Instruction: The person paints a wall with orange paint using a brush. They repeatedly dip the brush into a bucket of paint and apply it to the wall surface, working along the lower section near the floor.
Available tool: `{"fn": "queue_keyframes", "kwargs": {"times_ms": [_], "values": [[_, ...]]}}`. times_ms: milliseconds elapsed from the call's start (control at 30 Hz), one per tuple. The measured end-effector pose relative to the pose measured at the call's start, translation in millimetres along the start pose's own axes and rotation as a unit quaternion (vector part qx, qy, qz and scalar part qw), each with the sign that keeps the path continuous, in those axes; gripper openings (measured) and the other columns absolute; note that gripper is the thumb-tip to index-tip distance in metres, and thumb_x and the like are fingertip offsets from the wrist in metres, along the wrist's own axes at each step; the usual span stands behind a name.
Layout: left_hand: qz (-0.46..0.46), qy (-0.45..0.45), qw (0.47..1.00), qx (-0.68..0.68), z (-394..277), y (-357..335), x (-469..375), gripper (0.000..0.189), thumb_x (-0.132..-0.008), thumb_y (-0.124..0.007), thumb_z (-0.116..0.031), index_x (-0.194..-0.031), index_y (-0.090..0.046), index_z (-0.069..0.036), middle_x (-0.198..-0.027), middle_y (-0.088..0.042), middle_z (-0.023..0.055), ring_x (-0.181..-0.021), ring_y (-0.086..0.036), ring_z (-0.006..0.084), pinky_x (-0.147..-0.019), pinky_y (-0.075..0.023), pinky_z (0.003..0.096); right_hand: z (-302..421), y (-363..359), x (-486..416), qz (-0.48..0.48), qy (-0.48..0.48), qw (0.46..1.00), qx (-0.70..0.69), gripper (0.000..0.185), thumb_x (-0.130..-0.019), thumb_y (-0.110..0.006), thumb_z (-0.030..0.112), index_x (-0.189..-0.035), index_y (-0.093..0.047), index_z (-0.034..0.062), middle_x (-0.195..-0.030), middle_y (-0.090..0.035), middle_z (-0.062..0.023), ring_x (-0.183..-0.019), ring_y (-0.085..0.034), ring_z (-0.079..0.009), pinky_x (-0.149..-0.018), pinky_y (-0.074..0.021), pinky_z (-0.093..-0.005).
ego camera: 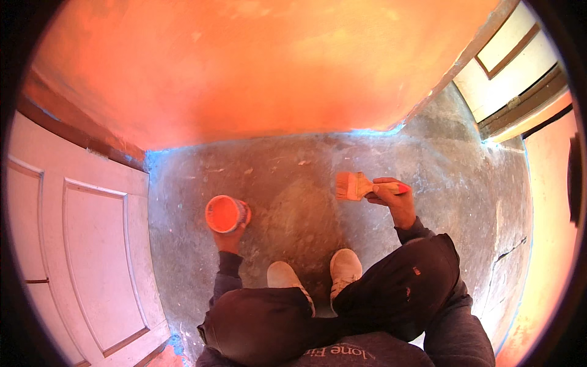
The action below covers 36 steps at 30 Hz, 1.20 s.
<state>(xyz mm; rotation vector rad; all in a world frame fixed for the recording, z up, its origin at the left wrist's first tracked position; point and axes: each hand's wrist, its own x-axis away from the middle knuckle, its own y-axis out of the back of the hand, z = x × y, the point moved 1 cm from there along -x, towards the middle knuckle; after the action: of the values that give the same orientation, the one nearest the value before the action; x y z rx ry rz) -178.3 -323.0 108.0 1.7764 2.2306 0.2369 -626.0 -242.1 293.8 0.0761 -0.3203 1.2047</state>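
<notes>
My left hand (232,238) grips a small paint tub (224,214) with orange paint in it, held above the floor left of my feet. The fingers under and behind the tub are partly hidden. In my right hand (395,202) is a flat paintbrush (355,186), gripped by its wooden handle with a red tip. Its wide bristles point left and look coated in orange; they touch nothing. Ahead of both hands rises an orange painted wall (275,69), its lower edge meeting the floor.
A pale panelled door (96,247) stands at the left, another door (509,78) at the far right. Blue paint marks run along the wall's foot. The grey concrete floor (293,183) is stained and cracked at right. My shoes (345,266) are close behind the hands.
</notes>
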Motion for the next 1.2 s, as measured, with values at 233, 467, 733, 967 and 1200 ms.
{"fn": "queue_keyframes", "kwargs": {"times_ms": [233, 467, 733, 967, 1200], "values": [[0.153, 0.018, 0.988, 0.035, -13, -89, 20, 0.092, -0.062, -0.087, -0.014, -0.136, -0.034, -0.002, -0.132, -0.049, 0.0142, -0.122, -0.051, 0.0259, -0.101, -0.0438, 0.0395, 11, -12, 6, 0.011, 0.021, 1.0, -0.02, 0.03, -0.089, -0.069, 0.013, -0.111, -0.061, -0.0052, -0.1, -0.069, -0.0157, -0.085, -0.07, -0.0214, -0.077, -0.0594, -0.0342], [0.265, -0.038, 0.963, 0.036, -106, -138, 47, 0.085, -0.063, -0.086, -0.014, -0.133, -0.039, -0.003, -0.125, -0.051, 0.0126, -0.116, -0.053, 0.0276, -0.097, -0.0455, 0.0397, 25, -8, 12, -0.004, 0.013, 1.0, -0.026, 0.029, -0.089, -0.066, 0.012, -0.11, -0.061, -0.0066, -0.1, -0.069, -0.0171, -0.086, -0.07, -0.0235, -0.078, -0.0595, -0.0351], [0.32, -0.04, 0.946, 0.03, -101, -165, 79, 0.097, -0.065, -0.087, -0.013, -0.14, -0.026, -0.005, -0.14, -0.04, 0.0143, -0.13, -0.044, 0.0272, -0.108, -0.0383, 0.0409, 34, -20, 16, 0.087, 0.012, 0.996, -0.01, 0.025, -0.089, -0.063, 0.007, -0.11, -0.062, -0.0067, -0.1, -0.069, -0.0162, -0.087, -0.07, -0.0225, -0.079, -0.059, -0.0343], [0.298, -0.045, 0.953, -0.026, -86, -128, 102, 0.084, -0.078, -0.078, -0.027, -0.141, -0.031, 0.0, -0.141, -0.039, 0.0208, -0.135, -0.036, 0.0378, -0.112, -0.0305, 0.0451, 37, -32, 12, 0.152, 0.05, 0.969, 0.189, 0.018, -0.086, -0.067, 0.006, -0.102, -0.067, -0.0016, -0.09, -0.071, -0.0091, -0.081, -0.067, -0.0143, -0.074, -0.0528, -0.0266], [0.402, -0.155, 0.891, -0.142, -64, -34, 180, 0.056, -0.082, -0.07, -0.021, -0.13, -0.049, -0.003, -0.133, -0.048, 0.0206, -0.126, -0.045, 0.0401, -0.11, -0.0344, 0.0481, 34, -55, 3, 0.199, 0.14, 0.919, 0.31, 0.018, -0.082, -0.069, 0.008, -0.098, -0.069, 0.0002, -0.082, -0.07, -0.0146, -0.072, -0.067, -0.0175, -0.068, -0.052, -0.0298]]}}
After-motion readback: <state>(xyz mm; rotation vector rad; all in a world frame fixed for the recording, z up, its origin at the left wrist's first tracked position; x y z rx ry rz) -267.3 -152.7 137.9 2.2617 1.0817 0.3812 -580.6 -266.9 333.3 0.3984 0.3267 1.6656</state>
